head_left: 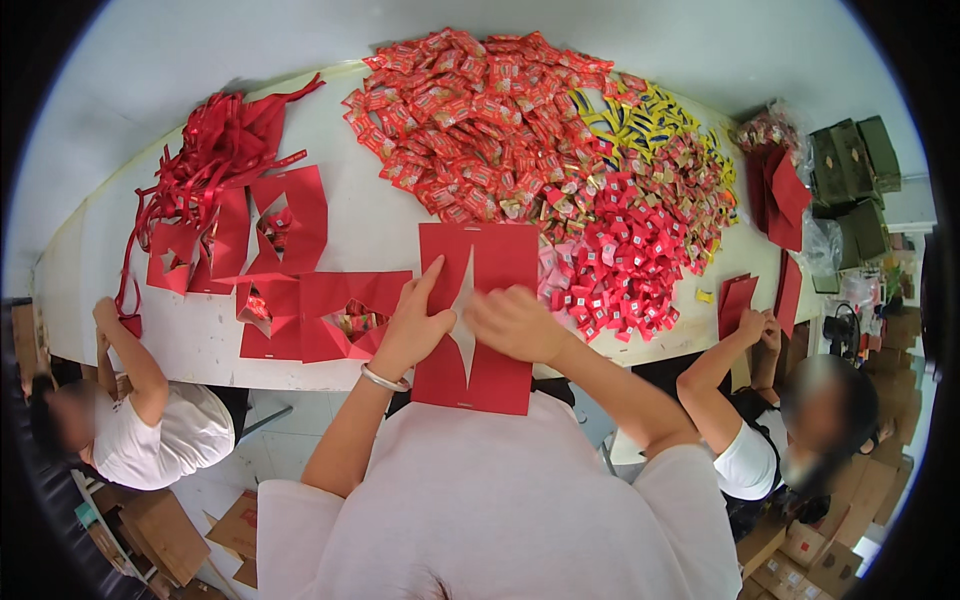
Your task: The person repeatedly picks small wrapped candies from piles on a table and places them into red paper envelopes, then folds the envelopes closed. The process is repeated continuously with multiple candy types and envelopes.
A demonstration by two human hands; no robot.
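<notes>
Before my chest is a flat red paper gift box with a pointed slit down its middle, pale through the gap. My left hand grips its left side, thumb at the slit and index finger stretched upward. Over the slit's right edge, my right hand is curled closed and slightly blurred; its fingertips hide whatever they hold. Just left of my left hand lies an opened red box with small wrapped packets inside. Several similar filled red boxes stand beyond it.
Red-wrapped packets are heaped at the back, with yellow packets and small pink-red pieces to the right. Red ribbons pile at left on the white table. A person works at each side; the right one holds red paper.
</notes>
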